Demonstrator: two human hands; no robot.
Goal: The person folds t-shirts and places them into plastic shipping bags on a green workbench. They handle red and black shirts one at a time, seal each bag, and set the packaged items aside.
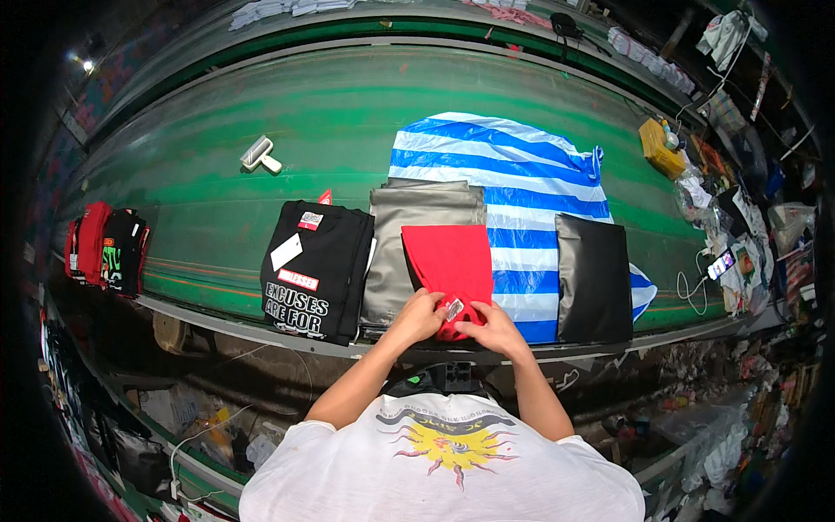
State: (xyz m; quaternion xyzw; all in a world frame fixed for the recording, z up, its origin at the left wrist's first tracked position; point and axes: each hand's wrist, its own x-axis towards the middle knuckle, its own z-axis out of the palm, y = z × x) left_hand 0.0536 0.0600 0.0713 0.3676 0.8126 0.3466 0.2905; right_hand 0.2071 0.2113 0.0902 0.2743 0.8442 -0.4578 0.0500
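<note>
A folded red T-shirt (452, 257) lies at the table's near edge, its collar end with a pale label toward me. My left hand (419, 316) pinches the cloth left of the label. On the other side, my right hand (493, 331) has its fingers closed on the collar. Beneath the red shirt's left part is a stack of grey plastic bags (391, 226). Left of that sits a pile of folded black T-shirts (304, 244) with a white tag and printed lettering. A black plastic bag stack (593, 278) rests to the right on a blue-and-white striped plastic sheet (522, 183).
A lint roller (259, 155) lies on the long green table (330, 104). Folded red and black shirts (104, 248) sit at the far left. Toward the right are a yellow tape-wrapped block (661, 150), a phone (721, 264) with a white cable, and heaped scraps.
</note>
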